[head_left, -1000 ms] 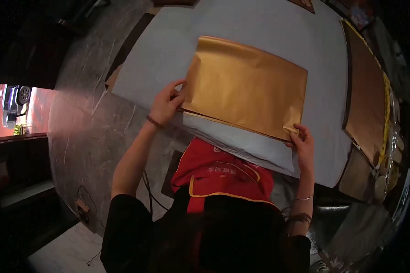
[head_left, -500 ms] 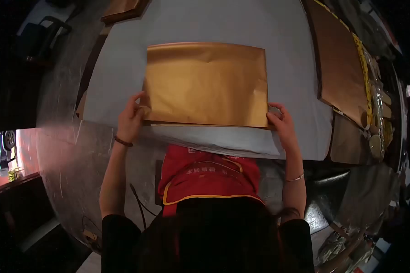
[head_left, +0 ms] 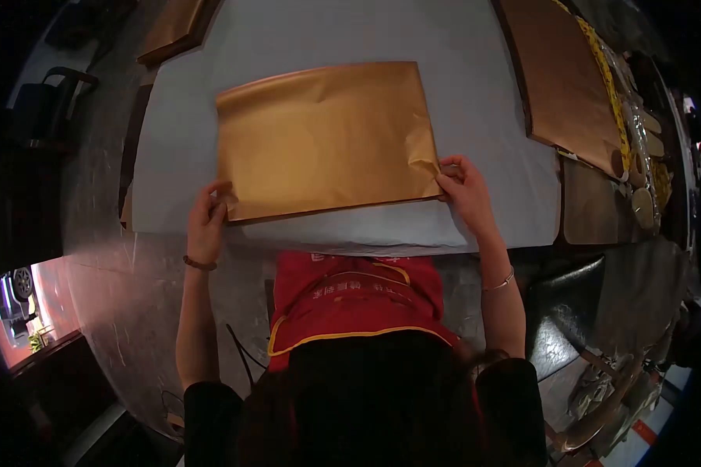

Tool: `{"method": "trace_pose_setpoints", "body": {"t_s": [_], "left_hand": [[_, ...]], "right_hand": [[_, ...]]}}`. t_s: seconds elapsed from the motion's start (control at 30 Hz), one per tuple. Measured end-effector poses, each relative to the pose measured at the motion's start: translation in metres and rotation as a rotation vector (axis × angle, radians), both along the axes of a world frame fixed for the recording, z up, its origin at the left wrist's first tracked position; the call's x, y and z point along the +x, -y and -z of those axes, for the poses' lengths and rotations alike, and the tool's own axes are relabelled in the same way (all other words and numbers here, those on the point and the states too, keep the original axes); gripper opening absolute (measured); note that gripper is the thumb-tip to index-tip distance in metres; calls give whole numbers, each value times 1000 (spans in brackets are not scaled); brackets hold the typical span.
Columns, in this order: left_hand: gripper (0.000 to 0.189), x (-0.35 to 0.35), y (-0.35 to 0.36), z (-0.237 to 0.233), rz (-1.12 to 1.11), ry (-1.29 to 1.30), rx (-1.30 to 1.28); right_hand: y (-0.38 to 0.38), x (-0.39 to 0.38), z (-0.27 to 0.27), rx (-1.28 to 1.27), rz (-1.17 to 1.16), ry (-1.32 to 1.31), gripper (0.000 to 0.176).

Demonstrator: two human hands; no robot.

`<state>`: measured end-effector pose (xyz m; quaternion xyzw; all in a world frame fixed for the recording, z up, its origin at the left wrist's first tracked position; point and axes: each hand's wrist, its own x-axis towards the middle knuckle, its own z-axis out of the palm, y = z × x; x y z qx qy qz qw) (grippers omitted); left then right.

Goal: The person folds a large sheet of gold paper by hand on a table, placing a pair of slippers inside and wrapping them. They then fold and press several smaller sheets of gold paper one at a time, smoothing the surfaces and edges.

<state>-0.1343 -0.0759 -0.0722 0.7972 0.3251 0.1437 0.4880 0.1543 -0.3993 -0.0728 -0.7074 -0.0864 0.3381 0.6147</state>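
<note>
A folded sheet of gold paper (head_left: 319, 144) lies over the grey-covered table, tilted so that its right side sits higher in view. My left hand (head_left: 209, 218) pinches its near left corner between thumb and fingers. At the near right corner, my right hand (head_left: 461, 187) grips the paper, and creases show beside the fingertips. The paper's underside and whatever is beneath it are hidden.
Grey sheeting (head_left: 491, 156) covers the table. A stack of brown-gold sheets (head_left: 561, 86) lies along the right, beside a yellow strip (head_left: 600, 62). Another brown-gold stack (head_left: 175, 31) is at the far left. A black seat (head_left: 565, 311) stands at lower right.
Both hands have shifted a little left with the gold paper. Its right side has swung up in view, and its near right corner is now creased.
</note>
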Motion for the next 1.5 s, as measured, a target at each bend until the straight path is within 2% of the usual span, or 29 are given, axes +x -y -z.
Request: {"method": "trace_pose_setpoints", "body": {"t_s": [0.1,0.17,0.33,0.4,0.47,0.5,0.63,0.67,0.7,0.8,0.9,1.0,1.23,1.3,1.5], "left_hand": [[35,-4,2,9,-43,1,-13],[33,-4,4,8,-23,-2,38],[29,-5,8,7,21,-9,70],[30,3,19,7,-121,136,68],[29,0,13,9,-63,58,171],[28,-3,10,10,2,-22,269],[31,-1,17,9,-54,113,220],[35,-8,10,18,-62,-57,322],[35,-10,8,17,-77,-64,327],[38,-10,9,16,-109,-119,258],[41,-11,7,13,-118,-91,31],[38,-13,9,18,-129,-41,137],[34,-18,6,18,-107,-124,117],[33,-19,8,13,-38,-124,155],[37,-21,10,3,-33,-173,163]], "right_hand": [[0,1,9,-113,-28,147,20],[0,-1,12,-173,-70,342,18],[1,0,16,-200,-94,417,19],[0,0,15,-202,-105,421,19],[-1,-2,13,-239,-116,496,19],[-2,-2,13,-230,-132,491,19],[-5,-4,8,-256,-115,413,18],[-3,-1,12,-251,-109,448,17],[-6,-2,12,-245,-100,484,17],[-6,-5,7,-231,-108,382,15],[-2,-2,17,-189,-106,372,14],[-3,-3,14,-197,-120,357,12],[-1,0,21,-165,-111,388,17],[-1,1,20,-148,-109,388,18],[-3,0,18,-265,-138,437,18]]}}
